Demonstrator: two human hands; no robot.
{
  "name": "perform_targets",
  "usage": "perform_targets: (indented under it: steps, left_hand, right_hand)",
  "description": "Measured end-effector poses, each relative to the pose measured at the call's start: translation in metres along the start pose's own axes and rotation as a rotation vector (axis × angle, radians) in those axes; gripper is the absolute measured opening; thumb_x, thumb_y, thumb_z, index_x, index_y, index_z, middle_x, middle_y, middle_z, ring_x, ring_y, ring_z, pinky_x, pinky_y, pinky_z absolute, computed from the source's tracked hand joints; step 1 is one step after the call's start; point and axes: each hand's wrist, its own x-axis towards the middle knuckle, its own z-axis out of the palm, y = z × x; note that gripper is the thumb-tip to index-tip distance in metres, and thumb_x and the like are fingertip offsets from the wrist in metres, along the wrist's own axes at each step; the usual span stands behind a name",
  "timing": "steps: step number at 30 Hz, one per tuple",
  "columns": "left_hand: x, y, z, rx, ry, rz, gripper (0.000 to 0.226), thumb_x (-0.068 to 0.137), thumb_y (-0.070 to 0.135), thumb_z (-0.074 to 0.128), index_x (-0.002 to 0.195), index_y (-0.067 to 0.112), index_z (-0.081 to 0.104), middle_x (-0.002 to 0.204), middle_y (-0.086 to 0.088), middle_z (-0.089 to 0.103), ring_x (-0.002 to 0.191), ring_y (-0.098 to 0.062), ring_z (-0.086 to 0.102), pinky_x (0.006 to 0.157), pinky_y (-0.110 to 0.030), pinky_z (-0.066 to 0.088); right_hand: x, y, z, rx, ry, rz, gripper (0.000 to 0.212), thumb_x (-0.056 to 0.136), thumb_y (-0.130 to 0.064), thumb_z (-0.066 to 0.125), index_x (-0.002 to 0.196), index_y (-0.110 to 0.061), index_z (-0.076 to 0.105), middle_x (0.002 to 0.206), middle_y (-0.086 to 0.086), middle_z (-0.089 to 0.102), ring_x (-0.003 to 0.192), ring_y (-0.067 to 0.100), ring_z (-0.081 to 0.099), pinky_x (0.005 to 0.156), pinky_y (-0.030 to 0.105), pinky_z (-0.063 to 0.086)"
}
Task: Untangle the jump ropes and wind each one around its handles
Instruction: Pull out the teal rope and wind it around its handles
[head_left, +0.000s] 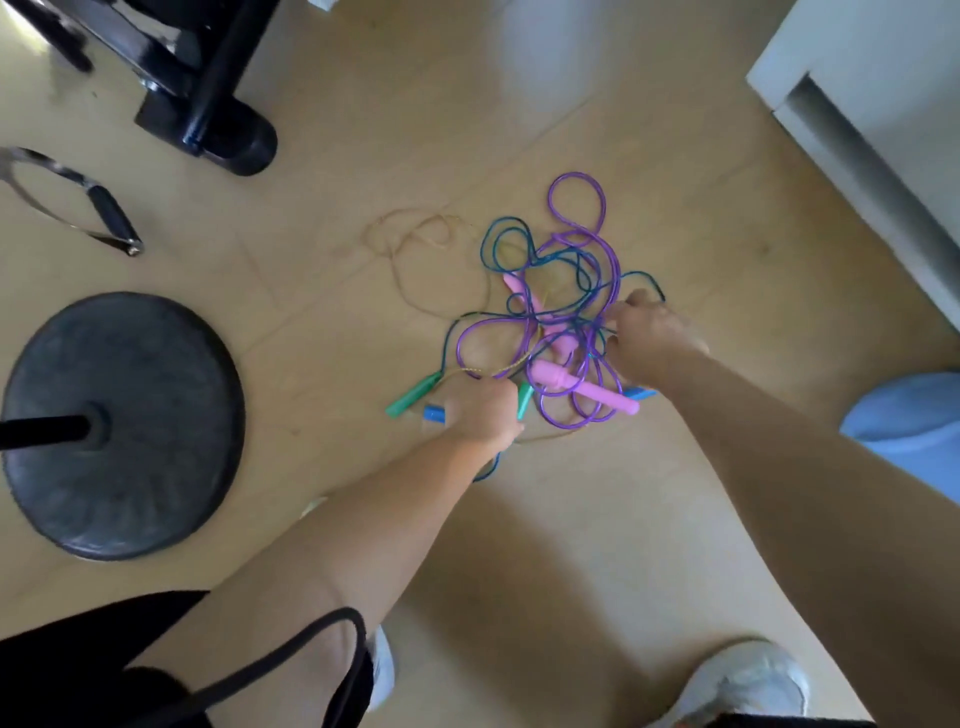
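judging by how things lie, the job has barely begun: no rope is free and none is wound on its handles. the tangle sits on the floor just ahead of the person's feet, three ropes looped through one another. the purple rope spreads widest and carries the pink handles, one lying across the near side of the heap, another buried in the middle. a dark blue rope threads through it and seems to run to a green handle at the near left. a thin tan rope trails to the far left, mostly outside the knot, so it looks the easiest to draw clear. the left hand is fisted at the near edge with a blue handle poking out; it seems to grip that handle, though cords may be in there too. the right hand has its fingers curled into the right side of the tangle. all the unpicking and winding remains.
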Motion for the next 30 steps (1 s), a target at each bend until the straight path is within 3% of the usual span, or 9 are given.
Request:
perform_targets:
  steps: [4,6,10,13,17,21,24,27,30]
  left_hand:
    - [-0.007,-0.008,0.000,-0.084,0.060,0.018,0.024,0.076,0.033,0.065,0.092,0.015,0.071,0.080,-0.005,0.067,0.086,-0.029,0.067,0.065,-0.028,0.043]
    - [-0.009,-0.015,-0.002,-0.107,0.033,0.056,0.026,0.076,0.032,0.066,0.096,0.015,0.069,0.090,-0.004,0.068,0.091,-0.029,0.066,0.070,-0.030,0.048]
    - [-0.017,-0.013,0.007,-0.095,0.031,0.101,0.027,0.079,0.040,0.065,0.097,0.020,0.064,0.085,-0.003,0.062,0.092,-0.029,0.065,0.079,-0.032,0.048]
    - [-0.011,0.004,0.021,-0.175,0.105,0.085,0.042,0.083,0.051,0.065,0.104,0.016,0.061,0.103,-0.005,0.066,0.100,-0.028,0.063,0.070,-0.032,0.039]
    - [-0.009,0.023,0.029,-0.158,0.109,0.134,0.042,0.083,0.045,0.070,0.113,0.017,0.062,0.113,-0.005,0.064,0.108,-0.027,0.061,0.075,-0.032,0.044]
    - [-0.020,0.012,0.001,-0.295,0.085,0.228,0.035,0.086,0.047,0.065,0.106,0.019,0.059,0.106,-0.002,0.064,0.102,-0.025,0.060,0.073,-0.032,0.042]
    - [-0.039,-0.006,-0.051,-0.436,0.074,0.291,0.041,0.088,0.047,0.065,0.121,0.023,0.058,0.098,0.003,0.062,0.096,-0.022,0.060,0.073,-0.032,0.044]
    - [-0.072,-0.016,-0.105,-0.548,0.140,0.351,0.026,0.086,0.043,0.071,0.101,0.025,0.060,0.078,0.013,0.054,0.081,-0.017,0.057,0.065,-0.029,0.040]
    - [-0.118,-0.019,-0.144,-0.637,0.197,0.384,0.023,0.082,0.043,0.074,0.089,0.026,0.060,0.074,0.011,0.055,0.072,-0.014,0.053,0.058,-0.024,0.039]
  right_hand:
    - [0.001,-0.017,-0.022,0.057,0.097,-0.047,0.035,0.091,-0.016,0.050,0.126,-0.013,0.056,0.129,0.015,0.045,0.122,0.036,0.048,0.091,0.044,0.046]
    - [-0.002,-0.026,-0.029,0.026,0.101,-0.085,0.039,0.092,-0.016,0.050,0.130,-0.013,0.054,0.132,0.015,0.046,0.123,0.036,0.048,0.094,0.044,0.046]
    - [-0.016,-0.039,-0.027,0.033,0.078,-0.115,0.035,0.090,-0.018,0.051,0.125,-0.014,0.057,0.128,0.014,0.049,0.118,0.037,0.053,0.094,0.044,0.049]
    - [-0.023,-0.036,-0.016,0.046,0.019,-0.120,0.034,0.092,-0.023,0.053,0.124,-0.015,0.057,0.127,0.011,0.048,0.119,0.033,0.051,0.093,0.042,0.048]
    - [-0.028,-0.023,0.000,0.058,0.012,-0.103,0.031,0.095,-0.029,0.053,0.123,-0.019,0.059,0.124,0.009,0.049,0.117,0.033,0.052,0.092,0.041,0.048]
    - [-0.048,-0.019,-0.002,0.086,0.020,-0.113,0.036,0.096,-0.033,0.053,0.130,-0.024,0.058,0.128,0.008,0.049,0.118,0.033,0.053,0.092,0.039,0.046]
    - [-0.073,-0.028,-0.030,0.184,-0.017,-0.145,0.041,0.090,-0.032,0.057,0.130,-0.027,0.059,0.128,0.003,0.055,0.118,0.027,0.054,0.087,0.028,0.042]
    - [-0.112,-0.044,-0.076,0.295,-0.037,-0.155,0.032,0.091,-0.032,0.055,0.119,-0.024,0.067,0.114,0.000,0.063,0.103,0.021,0.056,0.077,0.022,0.035]
    - [-0.159,-0.051,-0.120,0.192,0.053,-0.167,0.024,0.093,-0.030,0.061,0.116,-0.024,0.068,0.114,0.003,0.066,0.101,0.024,0.059,0.080,0.028,0.042]
